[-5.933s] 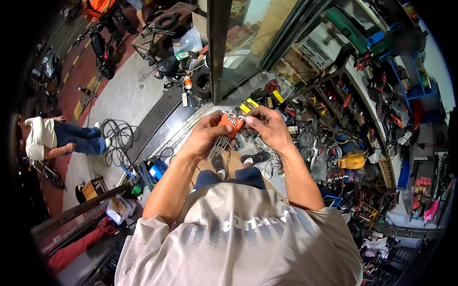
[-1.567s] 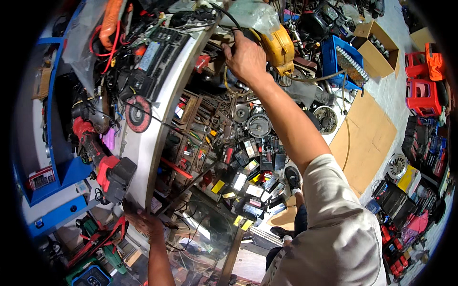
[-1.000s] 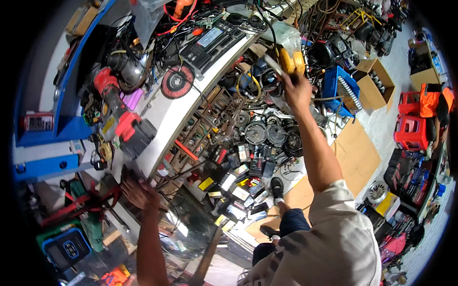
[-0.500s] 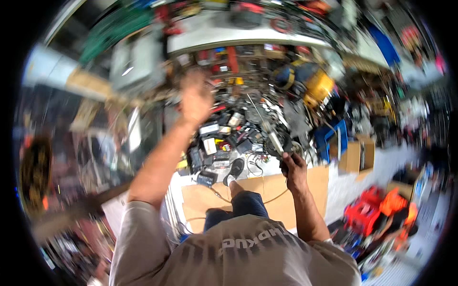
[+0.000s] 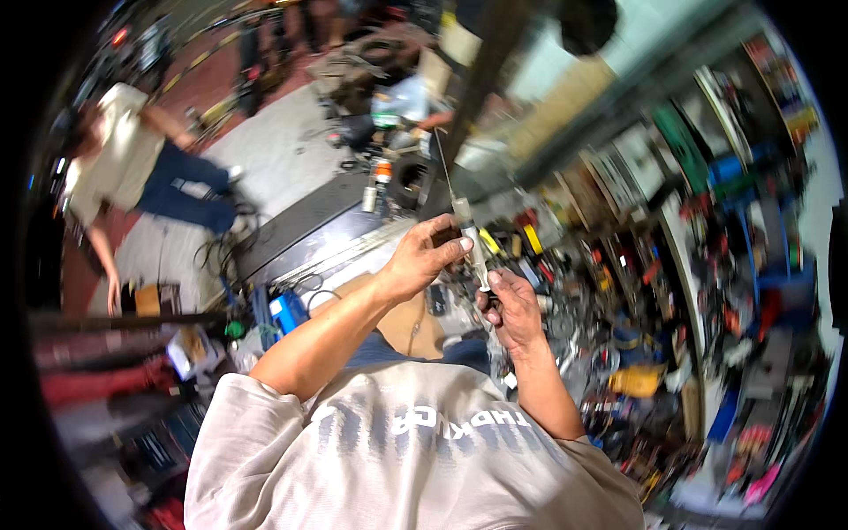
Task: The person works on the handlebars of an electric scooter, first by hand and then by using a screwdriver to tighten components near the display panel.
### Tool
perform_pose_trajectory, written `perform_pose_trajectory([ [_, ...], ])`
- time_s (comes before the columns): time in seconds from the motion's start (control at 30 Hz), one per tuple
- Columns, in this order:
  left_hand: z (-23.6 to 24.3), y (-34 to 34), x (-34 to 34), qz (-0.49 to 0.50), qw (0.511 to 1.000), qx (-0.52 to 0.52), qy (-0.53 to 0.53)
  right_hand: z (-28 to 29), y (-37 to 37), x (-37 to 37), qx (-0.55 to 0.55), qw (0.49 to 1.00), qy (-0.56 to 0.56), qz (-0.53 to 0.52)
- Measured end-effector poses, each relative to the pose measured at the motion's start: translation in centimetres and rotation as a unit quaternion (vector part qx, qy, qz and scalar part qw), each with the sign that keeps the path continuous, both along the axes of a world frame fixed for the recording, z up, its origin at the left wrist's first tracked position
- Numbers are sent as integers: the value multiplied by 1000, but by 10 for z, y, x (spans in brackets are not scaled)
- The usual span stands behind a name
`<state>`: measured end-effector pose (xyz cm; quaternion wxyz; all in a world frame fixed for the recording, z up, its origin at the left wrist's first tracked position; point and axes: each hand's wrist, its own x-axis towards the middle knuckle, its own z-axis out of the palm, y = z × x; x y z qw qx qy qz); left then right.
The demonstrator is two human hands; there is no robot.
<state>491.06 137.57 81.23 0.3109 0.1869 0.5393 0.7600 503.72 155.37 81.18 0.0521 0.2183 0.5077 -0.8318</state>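
A clear plastic syringe [image 5: 471,231] with a long thin needle points up and away, slightly tilted to the left. My left hand [image 5: 420,258] is closed on its barrel, thumb and fingers pinching the side. Lower down, my right hand [image 5: 515,309] grips the syringe's plunger end, with the thumb over it and the fingers curled below. Dark stains mark the fingertips. Some pale content seems to sit in the barrel, but blur keeps me from telling what it is.
At the left another person [image 5: 146,168] in a light shirt leans over the floor. A dark metal post [image 5: 481,88] rises beyond the needle. Cluttered shelves [image 5: 698,291] and loose parts fill the right. A blue box [image 5: 287,313] lies left of my forearm.
My view has swung left, toward the doorway and the other person. My left hand, raised and apart before, has come down onto the syringe. My right hand still holds it.
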Motion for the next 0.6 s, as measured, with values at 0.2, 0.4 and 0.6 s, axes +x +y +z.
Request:
perform_pose_trajectory([
  [0.2,42,-184,-3,204,971,-109,53,27,-152,-91,119,954,133,241],
  [0.4,35,-258,-6,322,939,-120,16,37,-242,-147,257,868,218,364],
  [0.6,17,-279,-64,345,933,-104,15,22,-263,-211,209,880,200,378],
])
